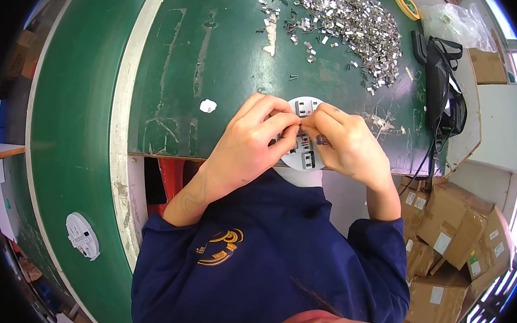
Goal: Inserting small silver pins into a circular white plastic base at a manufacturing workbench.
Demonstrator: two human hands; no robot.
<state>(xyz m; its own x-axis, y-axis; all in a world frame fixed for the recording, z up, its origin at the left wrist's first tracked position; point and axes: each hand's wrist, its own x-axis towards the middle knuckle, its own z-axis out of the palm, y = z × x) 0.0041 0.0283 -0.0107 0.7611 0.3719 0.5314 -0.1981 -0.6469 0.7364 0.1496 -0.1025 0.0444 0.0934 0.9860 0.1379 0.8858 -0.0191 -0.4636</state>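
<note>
A round white plastic unit with dark sockets and slots lies at the near edge of the green table, partly covered by my fingers. Over its middle, my left hand is closed in a pinch, its thumb and fingertips meeting those of the other hand. My right hand pinches from the other side, fingers curled. Whatever small piece sits between the fingertips is hidden. Beyond the hands, a large heap of small shiny metal clips spreads over the far right of the table, with several strays to its left.
A white scrap lies left of my hands. Another round white unit rests on the green strip at left. Along the right are a yellow tape roll, a clear plastic bag, a black bag and cardboard boxes.
</note>
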